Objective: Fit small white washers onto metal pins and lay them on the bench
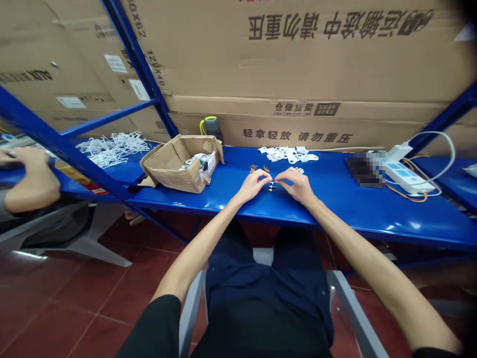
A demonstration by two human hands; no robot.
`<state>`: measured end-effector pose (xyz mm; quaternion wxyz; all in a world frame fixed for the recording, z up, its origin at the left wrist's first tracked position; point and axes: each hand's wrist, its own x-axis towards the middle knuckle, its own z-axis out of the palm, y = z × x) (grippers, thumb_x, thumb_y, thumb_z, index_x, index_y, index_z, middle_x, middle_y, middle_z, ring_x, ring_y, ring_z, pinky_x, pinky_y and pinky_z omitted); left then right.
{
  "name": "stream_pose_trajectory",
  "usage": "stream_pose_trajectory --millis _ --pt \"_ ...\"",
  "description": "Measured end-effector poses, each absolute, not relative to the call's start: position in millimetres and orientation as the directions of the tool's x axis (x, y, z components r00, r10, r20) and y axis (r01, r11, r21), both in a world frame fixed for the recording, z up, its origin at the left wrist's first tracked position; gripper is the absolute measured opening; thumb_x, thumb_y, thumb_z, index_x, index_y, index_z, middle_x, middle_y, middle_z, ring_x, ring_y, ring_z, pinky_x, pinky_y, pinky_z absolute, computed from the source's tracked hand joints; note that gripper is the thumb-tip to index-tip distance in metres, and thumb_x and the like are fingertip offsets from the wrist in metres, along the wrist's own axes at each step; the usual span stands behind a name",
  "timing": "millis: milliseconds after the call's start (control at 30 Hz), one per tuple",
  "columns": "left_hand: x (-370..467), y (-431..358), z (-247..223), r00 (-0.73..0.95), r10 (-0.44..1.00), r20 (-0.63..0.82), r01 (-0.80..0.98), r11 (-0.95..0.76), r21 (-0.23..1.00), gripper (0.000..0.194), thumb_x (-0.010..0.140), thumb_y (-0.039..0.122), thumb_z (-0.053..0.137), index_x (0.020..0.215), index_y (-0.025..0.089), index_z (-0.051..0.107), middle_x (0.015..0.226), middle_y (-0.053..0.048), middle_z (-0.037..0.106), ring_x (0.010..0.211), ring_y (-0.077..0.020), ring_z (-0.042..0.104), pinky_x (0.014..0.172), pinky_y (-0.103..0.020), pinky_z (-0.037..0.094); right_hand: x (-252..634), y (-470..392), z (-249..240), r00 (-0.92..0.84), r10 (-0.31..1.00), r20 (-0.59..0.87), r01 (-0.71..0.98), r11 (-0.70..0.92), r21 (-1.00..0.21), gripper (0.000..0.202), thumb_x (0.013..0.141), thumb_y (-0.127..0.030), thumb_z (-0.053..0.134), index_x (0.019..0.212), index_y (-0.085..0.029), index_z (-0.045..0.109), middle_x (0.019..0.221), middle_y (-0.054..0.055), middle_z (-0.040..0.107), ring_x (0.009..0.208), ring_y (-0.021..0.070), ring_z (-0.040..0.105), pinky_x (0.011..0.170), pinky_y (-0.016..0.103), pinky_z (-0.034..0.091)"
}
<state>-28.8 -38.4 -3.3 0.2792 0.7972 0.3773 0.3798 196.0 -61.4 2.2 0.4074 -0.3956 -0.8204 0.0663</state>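
Over the blue table (335, 204), my left hand (254, 186) and my right hand (295, 185) face each other, fingertips nearly touching. Each hand is pinched, and between them is a tiny dark part too small to name. Just below the fingertips lie several small white and dark pieces (272, 188). Small brown, screw-like pieces (253, 169) lie behind my left hand. Beyond my right hand are small white rings (299, 170) and a pile of flat white plastic parts (288, 154).
An open cardboard box (173, 174) with loose parts stands at left, a dark bottle (212, 127) behind it. At right are a power strip (408, 177) with cables and a pixelated dark object (365, 170). Another person's arm (33, 181) and white hooks (112, 149) are far left.
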Motion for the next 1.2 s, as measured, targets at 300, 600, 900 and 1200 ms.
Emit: stream_pose_trajectory --millis 300,600,900,1200 --pt "-28.4 -39.6 -5.4 0.422 0.781 0.461 0.331 -0.606 0.723 0.025 0.104 0.041 0.065 0.101 0.019 0.077 0.105 -0.004 0.075 0.081 -0.0159 0.062 0.08 -0.03 0.051 193.7 -60.8 -1.0 -0.412 0.648 0.641 0.578 0.729 -0.366 0.028 0.106 -0.043 0.057 0.102 -0.026 0.079 0.103 0.008 0.082 0.092 0.0271 0.069 0.093 0.047 0.058" --pt "-27.2 -44.4 -0.2 0.326 0.815 0.478 0.443 -0.579 0.684 0.023 0.105 0.039 0.064 0.103 0.021 0.076 0.109 -0.004 0.077 0.084 -0.0162 0.063 0.085 -0.03 0.051 199.6 -61.2 -0.9 -0.256 0.716 0.649 0.562 0.657 -0.503 0.022 0.103 -0.045 0.065 0.103 -0.028 0.079 0.107 0.005 0.082 0.099 0.026 0.071 0.095 0.043 0.057" --pt "-27.2 -45.3 -4.0 0.336 0.756 0.562 0.442 -0.653 0.615 0.017 0.104 0.036 0.069 0.099 0.022 0.077 0.103 -0.001 0.077 0.09 -0.0167 0.068 0.088 -0.028 0.051 199.4 -58.3 -3.1 -0.269 0.727 0.631 0.542 0.656 -0.525 0.03 0.101 -0.054 0.065 0.098 -0.027 0.079 0.102 0.006 0.082 0.094 0.0264 0.07 0.085 0.044 0.057" --pt "-27.9 -48.8 -1.0 0.344 0.748 0.567 0.502 -0.657 0.562 0.018 0.105 0.039 0.067 0.108 0.025 0.078 0.112 -0.001 0.079 0.105 -0.0177 0.073 0.091 -0.027 0.053 199.0 -60.7 2.3 -0.225 0.729 0.646 0.521 0.651 -0.553 0.035 0.101 -0.058 0.065 0.093 -0.027 0.079 0.096 0.006 0.082 0.089 0.0258 0.069 0.08 0.042 0.055"
